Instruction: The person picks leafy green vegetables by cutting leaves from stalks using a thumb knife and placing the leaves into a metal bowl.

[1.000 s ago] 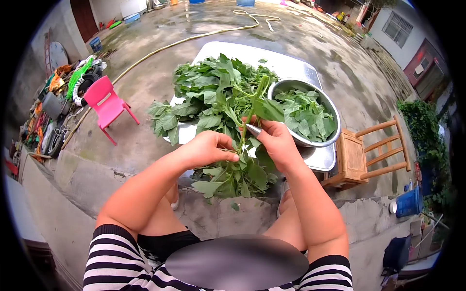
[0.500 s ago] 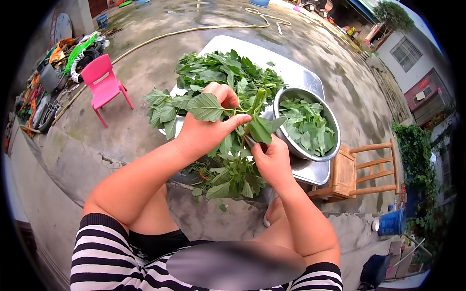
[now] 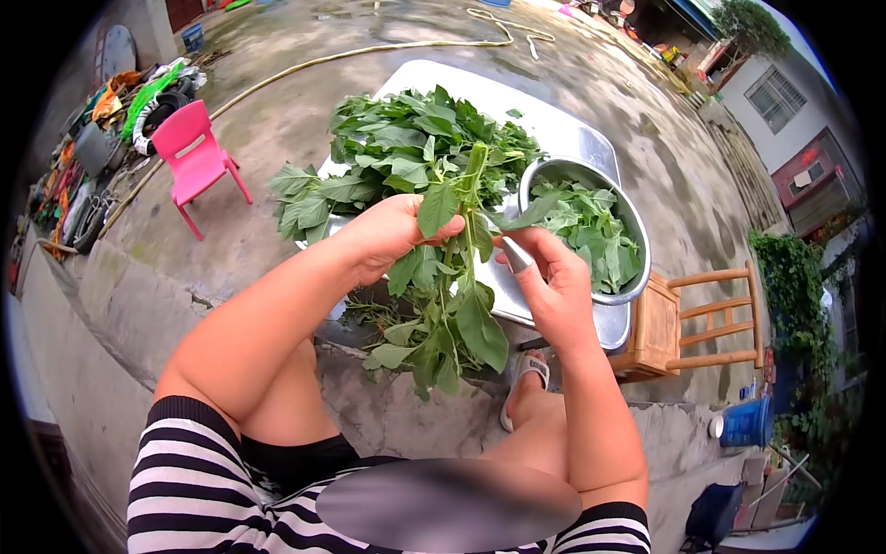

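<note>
My left hand (image 3: 397, 238) is closed around an upright bunch of leafy green stems (image 3: 475, 171); the cut ends point up and away, and the leaves hang down toward my knees. Beside the stems, my right hand (image 3: 560, 286) has its thumb and fingers drawn together. A pointed metal cap (image 3: 518, 256) covers the thumb tip. One leaf (image 3: 531, 213) sticks out just above those fingers; whether they pinch anything is hard to see. A big pile of leafy stems (image 3: 397, 138) lies on the metal table (image 3: 563, 120). To the right, a metal bowl (image 3: 642, 242) holds loose leaves (image 3: 591, 235).
A pink plastic chair (image 3: 194, 152) stands at the left and a wooden chair (image 3: 655, 323) at the right of the table. A hose (image 3: 369, 54) runs over the wet concrete. A blue bucket (image 3: 746, 423) sits at the lower right, and clutter (image 3: 92, 148) lines the left wall.
The stem bunch has turned more upright, with my left hand gripping lower on it. My right hand has moved up and right, bringing the metal thumb cap into clear view.
</note>
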A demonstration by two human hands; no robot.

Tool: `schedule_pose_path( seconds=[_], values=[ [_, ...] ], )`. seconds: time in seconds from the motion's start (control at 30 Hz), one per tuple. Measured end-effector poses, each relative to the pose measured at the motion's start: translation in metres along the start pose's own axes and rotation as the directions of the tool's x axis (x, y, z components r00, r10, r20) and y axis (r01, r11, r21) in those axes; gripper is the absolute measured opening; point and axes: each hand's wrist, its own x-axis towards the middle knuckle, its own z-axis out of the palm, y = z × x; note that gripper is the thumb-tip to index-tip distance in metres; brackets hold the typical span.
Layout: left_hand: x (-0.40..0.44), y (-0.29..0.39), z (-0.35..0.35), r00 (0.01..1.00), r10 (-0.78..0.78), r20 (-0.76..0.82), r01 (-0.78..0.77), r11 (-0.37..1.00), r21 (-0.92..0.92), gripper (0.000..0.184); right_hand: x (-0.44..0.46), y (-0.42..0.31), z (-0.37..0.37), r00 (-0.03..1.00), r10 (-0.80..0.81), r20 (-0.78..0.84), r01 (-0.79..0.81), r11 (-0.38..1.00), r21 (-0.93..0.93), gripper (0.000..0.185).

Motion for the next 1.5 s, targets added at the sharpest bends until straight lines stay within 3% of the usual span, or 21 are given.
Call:
schedule_pose_path(
  seconds=[0.07,0.2,0.27,0.33,0.4,0.47,0.53,0.8,0.9,0.97,1.1,1.23,1.27,1.4,1.5],
  values=[
    [0.003,-0.006,-0.006,0.999,-0.001,-0.033,0.004,0.998,0.065,0.029,-0.002,-0.012,-0.009,0.970,0.026,-0.241,0.027,0.976,0.217,0.026],
    [0.003,-0.011,-0.002,0.999,-0.032,-0.042,0.039,0.984,0.171,0.025,-0.005,-0.013,-0.019,0.936,-0.058,-0.348,0.146,0.962,0.232,0.026],
    [0.001,-0.011,0.005,0.999,-0.025,-0.025,0.029,0.983,0.182,0.022,-0.005,-0.016,-0.016,0.947,-0.091,-0.308,0.151,0.973,0.176,0.026],
    [-0.001,-0.009,0.011,1.000,-0.014,-0.008,0.016,0.981,0.191,0.020,-0.003,-0.007,-0.015,0.968,-0.187,-0.165,0.179,0.982,-0.063,0.037],
    [-0.003,-0.007,0.014,0.999,-0.023,0.027,0.018,0.980,0.199,0.020,-0.005,-0.006,-0.006,0.986,-0.157,-0.052,0.147,0.977,-0.156,0.039],
    [-0.002,-0.009,0.015,0.999,-0.017,0.027,0.011,0.978,0.206,0.020,-0.006,0.002,0.002,0.993,-0.120,-0.018,0.118,0.989,-0.084,0.041],
    [-0.003,-0.007,0.019,1.000,-0.010,0.028,0.004,0.977,0.213,0.021,-0.006,0.005,0.007,0.998,-0.052,-0.030,0.056,0.988,0.145,0.041],
    [-0.004,-0.005,0.024,0.999,0.000,0.032,-0.005,0.987,0.159,0.019,-0.008,-0.003,0.000,0.996,0.093,0.002,-0.092,0.980,0.175,0.039],
    [-0.004,-0.006,0.020,1.000,-0.021,0.009,0.019,0.981,0.193,0.017,-0.008,-0.005,-0.002,0.979,0.189,0.078,-0.202,0.948,0.247,0.035],
    [-0.004,-0.007,0.021,1.000,-0.010,0.008,0.008,0.981,0.194,0.016,-0.007,-0.006,0.000,0.937,0.328,0.120,-0.348,0.840,0.415,0.032],
    [-0.005,-0.011,0.025,1.000,0.007,-0.013,-0.004,0.983,0.186,0.016,-0.006,-0.008,0.002,0.934,0.337,0.122,-0.357,0.855,0.375,0.030],
    [-0.008,-0.005,0.030,0.999,-0.040,-0.029,0.046,0.976,0.213,0.017,-0.006,0.006,0.000,0.966,0.234,0.109,-0.255,0.927,0.274,0.033],
    [-0.003,-0.010,0.025,1.000,0.008,0.007,-0.009,0.977,0.213,0.017,-0.007,0.009,0.000,0.975,0.202,0.097,-0.219,0.951,0.217,0.034],
    [0.000,-0.014,0.020,0.999,0.050,0.012,-0.052,0.982,0.180,0.016,-0.008,-0.005,0.003,0.958,0.267,0.102,-0.285,0.876,0.389,0.032],
    [0.000,-0.013,0.021,0.995,0.096,-0.013,-0.090,0.967,0.238,0.018,-0.010,-0.013,0.000,0.977,0.162,0.140,-0.205,0.893,0.400,0.033]
  ],
)
